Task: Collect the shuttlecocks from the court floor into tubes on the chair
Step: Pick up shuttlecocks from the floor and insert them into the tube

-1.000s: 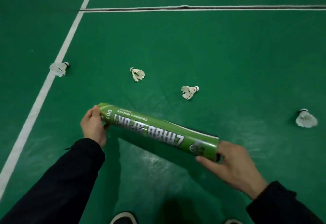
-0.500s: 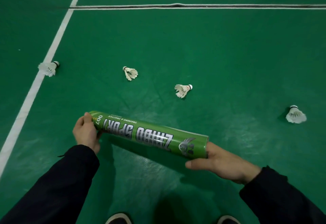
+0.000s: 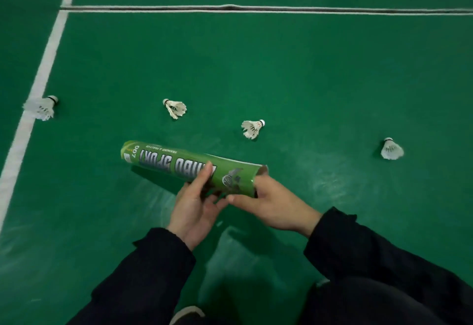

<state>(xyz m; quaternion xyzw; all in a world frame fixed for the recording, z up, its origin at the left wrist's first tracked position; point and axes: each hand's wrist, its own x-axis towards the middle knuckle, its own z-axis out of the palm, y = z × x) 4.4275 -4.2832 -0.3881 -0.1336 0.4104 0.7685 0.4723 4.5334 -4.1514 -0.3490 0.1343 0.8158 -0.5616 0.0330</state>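
hands — left (image 3: 197,207), right (image 3: 275,207) — gripping, fingers curled

The tube (image 3: 189,166) looks like cardboard under a glossy green printed wrap; its skin is smooth and carries a soft sheen, and the open end by the right hand (image 3: 273,204) shows a pale, matt cardboard rim. The court floor (image 3: 281,73) is a green synthetic mat, smooth with a low sheen, showing dull whitish glare patches near its lower edge. The boundary line (image 3: 43,68) along the floor's left edge is flat matt white. The four shuttlecocks (image 3: 252,128) have white feather skirts, frayed and ragged at the tips, and rounded white heads. The sleeves (image 3: 143,281) are dark matt cloth, softly creased.
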